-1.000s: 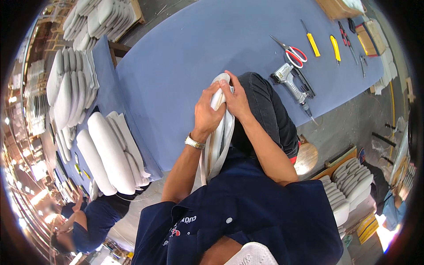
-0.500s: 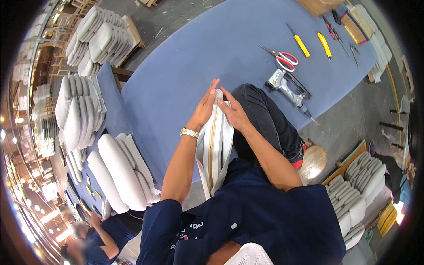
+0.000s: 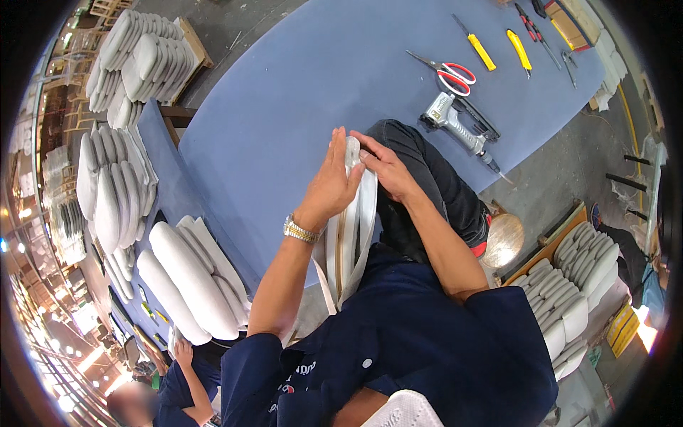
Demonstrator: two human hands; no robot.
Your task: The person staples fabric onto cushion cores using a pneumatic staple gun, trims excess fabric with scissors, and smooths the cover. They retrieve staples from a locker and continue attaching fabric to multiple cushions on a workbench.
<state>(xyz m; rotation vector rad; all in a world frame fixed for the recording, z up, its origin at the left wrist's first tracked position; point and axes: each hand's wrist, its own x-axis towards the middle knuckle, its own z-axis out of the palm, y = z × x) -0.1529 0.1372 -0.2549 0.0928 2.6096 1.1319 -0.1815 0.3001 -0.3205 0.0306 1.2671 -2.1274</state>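
A light grey padded seat cushion (image 3: pixel 346 220) stands on its edge in front of me, its near end by my lap. A brown strip runs along its upward-facing edge between folds of pale fabric. Against its left side, near the far end, lies my left hand (image 3: pixel 330 178), fingers straight and together, thumb over the edge. From the right, my right hand (image 3: pixel 390 171) grips the same end, fingers bent at the tip and thumb on the fabric. The cushion is held between both hands.
On the blue table (image 3: pixel 263 107) lie a staple gun (image 3: pixel 455 128), red-handled scissors (image 3: pixel 455 78), a yellow-handled screwdriver (image 3: pixel 482 53), a yellow cutter (image 3: pixel 519 51) and pliers (image 3: pixel 530 28). Grey cushions (image 3: pixel 192 277) are stacked at left and right (image 3: pixel 569 285). A round stool (image 3: pixel 505 238) stands right. Another person (image 3: pixel 178 388) works lower left.
My left hand has turned so that its thumb now crosses the cushion's edge. The right hand keeps its grip near the far end. The whole view has shifted slightly.
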